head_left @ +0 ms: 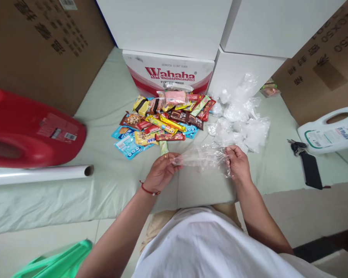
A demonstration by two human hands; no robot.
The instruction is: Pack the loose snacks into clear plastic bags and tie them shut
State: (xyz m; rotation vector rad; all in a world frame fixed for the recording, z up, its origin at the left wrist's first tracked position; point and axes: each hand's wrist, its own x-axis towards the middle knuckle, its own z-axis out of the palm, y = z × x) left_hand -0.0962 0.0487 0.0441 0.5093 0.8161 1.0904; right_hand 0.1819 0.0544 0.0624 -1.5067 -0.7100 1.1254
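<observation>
In the head view, two bare hands are holding one clear plastic bag [203, 156]: the left hand [164, 168] is pinching one end with its fingertips, and the right hand [238, 162] is gripping the other. The bag is stretching between them over the near part of one cloth-covered counter [118, 193]. One red bracelet [149, 190] is circling the left wrist.

Beyond the bag, one pile of wrapped snacks [162, 125] is lying in overlapping layers, too mixed to count fully; two yellow bars are crossing its middle, and one pink packet [175, 97] is resting near the back. Right of it, one heap of clear bags [240, 106] is bunching together, its number impossible to tell.

Two brown cartons [40, 50] are flanking the counter, one per side, and three plain white box faces [165, 25] are showing at the back. One red jug [60, 143] and one white roll [40, 175] are lying at left; one white jug [330, 133] is lying at right.

One red-and-white box [169, 73] is reading "Wahaha" with "®", and "WATER" below. The right carton is showing "40X50" among Chinese characters. The red jug's label is bearing barcodes; its small print is staying unreadable.
</observation>
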